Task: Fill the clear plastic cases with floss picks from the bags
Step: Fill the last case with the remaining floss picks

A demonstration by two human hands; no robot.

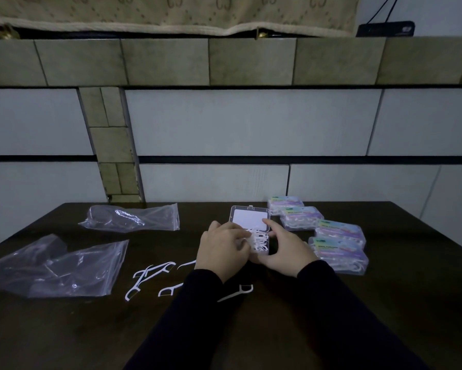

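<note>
Both hands (222,249) (283,249) grip the open case (251,217) at 12 o'clock — overstuffed picks (258,240) could spill, blocking the lid.

The open clear case (251,228) sits mid-worktop, lid flipped back, white floss picks (258,240) piled inside. Four closed, filled cases (339,247) line up to its right. Loose picks (149,276) lie near two clear bags (53,265) on the left, which look mostly empty, I think.
</note>
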